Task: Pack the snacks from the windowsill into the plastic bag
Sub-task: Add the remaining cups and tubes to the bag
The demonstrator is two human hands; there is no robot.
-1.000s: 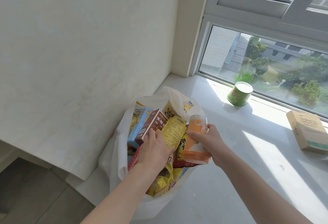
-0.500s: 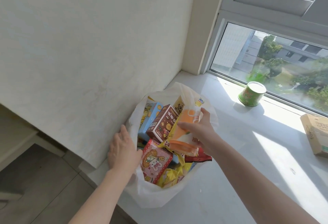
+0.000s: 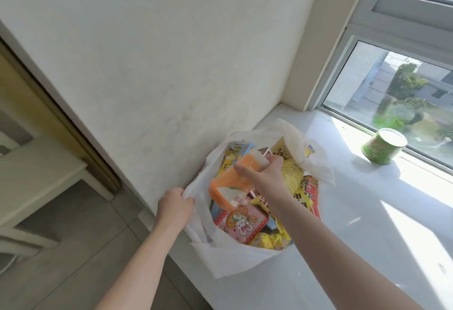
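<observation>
Right hand (image 3: 266,178) grasps the light, crinkly orange pouch (image 3: 229,182) by its top edge above the plastic bag (image 3: 235,258), left hand (image 3: 175,205) pinching the bag's limp rim.

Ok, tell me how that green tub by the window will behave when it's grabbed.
The green tub looks like a rigid snack cup, so it should probably keep its shape under a grip. Its round wall suggests it could roll along the windowsill if tipped. It stands apart from everything else, so a clean grasp seems likely.
</observation>
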